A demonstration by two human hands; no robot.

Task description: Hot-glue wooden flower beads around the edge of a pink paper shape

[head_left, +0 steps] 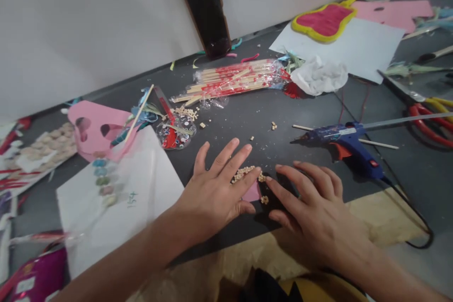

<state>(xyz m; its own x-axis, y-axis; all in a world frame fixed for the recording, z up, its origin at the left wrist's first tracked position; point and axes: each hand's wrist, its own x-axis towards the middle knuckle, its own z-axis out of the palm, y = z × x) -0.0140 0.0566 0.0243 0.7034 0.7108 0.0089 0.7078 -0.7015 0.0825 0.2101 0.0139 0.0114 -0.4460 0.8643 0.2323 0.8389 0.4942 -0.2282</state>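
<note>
My left hand (222, 186) lies spread, palm down, over a small pink piece (252, 191) that carries a cluster of tiny pale wooden bits (244, 173). The hand hides part of both. To the right, my right hand (314, 198) has its fingers apart, with the index fingertip close to the edge of the cluster; whether it touches cannot be made out. A little flower-shaped group of the same bits (264, 200) sits between the two hands. More loose bits (273, 126) are scattered on the dark table (240, 118) beyond my fingers.
A blue glue gun (348, 139) with its cable lies at right, near red-handled scissors (421, 108). Wrapped wooden sticks (230, 80) and a phone (205, 9) leaning on the wall are at the back. White paper (123, 198) and a pink cutout (95, 125) lie at left.
</note>
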